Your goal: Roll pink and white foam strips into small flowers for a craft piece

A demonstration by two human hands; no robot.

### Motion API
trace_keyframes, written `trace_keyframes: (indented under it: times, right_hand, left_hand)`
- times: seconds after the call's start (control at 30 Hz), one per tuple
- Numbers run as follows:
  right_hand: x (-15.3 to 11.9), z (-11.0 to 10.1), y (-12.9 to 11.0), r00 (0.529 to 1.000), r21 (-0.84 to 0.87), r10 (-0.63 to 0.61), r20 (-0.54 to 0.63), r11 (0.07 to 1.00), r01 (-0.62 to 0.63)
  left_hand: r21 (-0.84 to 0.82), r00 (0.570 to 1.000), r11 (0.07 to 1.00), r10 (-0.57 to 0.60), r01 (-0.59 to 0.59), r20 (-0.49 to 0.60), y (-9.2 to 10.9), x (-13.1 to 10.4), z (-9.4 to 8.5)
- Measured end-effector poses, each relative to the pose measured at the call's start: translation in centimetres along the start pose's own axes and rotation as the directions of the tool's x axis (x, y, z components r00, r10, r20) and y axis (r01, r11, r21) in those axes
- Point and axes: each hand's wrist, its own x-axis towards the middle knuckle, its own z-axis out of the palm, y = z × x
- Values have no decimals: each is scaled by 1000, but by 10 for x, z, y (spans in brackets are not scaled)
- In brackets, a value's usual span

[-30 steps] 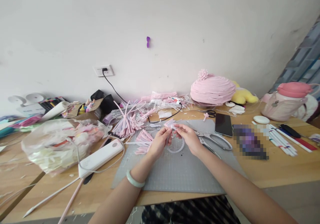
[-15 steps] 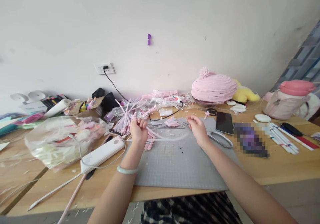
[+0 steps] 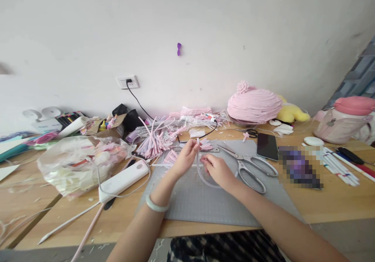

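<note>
Pink fuzzy pieces (image 3: 170, 156) lie at the left of the cutting mat (image 3: 222, 209). Over the mat's middle, your left hand (image 3: 185, 158) pinches a pale lilac stem (image 3: 205, 182) near its raised end; your right hand (image 3: 218, 170), well apart half a second ago, is now close beside it, its grip impossible to tell. Silver scissors (image 3: 240, 161) lie on the mat's right, unheld, so only bare hands shape that curve.

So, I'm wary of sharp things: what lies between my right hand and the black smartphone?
The head view shows silver metal scissors between your right hand and the smartphone.
</note>
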Motion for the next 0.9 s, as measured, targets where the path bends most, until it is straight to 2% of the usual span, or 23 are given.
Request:
trace_keyframes:
  times: [0.03,0.07,0.1,0.13,0.2,0.37,0.43,0.5,0.57,0.77,0.9]
  right_hand:
    - [2,0,3,997,84,71,-10,994,-70]
    - [4,0,5,990,166,141,-12,977,-137]
    - [5,-1,8,980,234,198,-9,954,-190]
    - [6,-1,10,973,275,232,-10,936,-221]
    - [6,1,12,975,272,224,-8,938,-214]
    - [-2,13,14,983,-22,97,155,995,-94]
    - [-4,17,15,983,-137,43,179,990,-18]
    - [-3,19,15,985,-175,35,169,985,-5]
    - [-1,20,16,987,-133,87,132,989,-69]
    - [6,17,18,956,230,291,-34,933,-276]
    - [10,14,20,916,340,398,-40,868,-363]
  left_hand:
    - [108,998,994,5,-11,63,6,4,-6]
    - [321,982,944,13,-74,189,13,8,-12]
    - [513,959,846,-6,-146,282,20,13,-19]
    - [634,942,749,-42,-190,332,27,18,-26]
    - [746,940,629,-72,-217,334,38,23,-37]
    - [825,887,520,-244,-221,391,50,22,-48]
    - [855,880,465,-277,-229,386,51,23,-55]
    - [886,877,409,-316,-218,362,50,25,-64]
    - [909,870,371,-365,-189,330,47,28,-73]
    - [923,875,349,-381,-163,298,41,34,-84]
    - [915,917,381,-303,-133,259,40,35,-88]
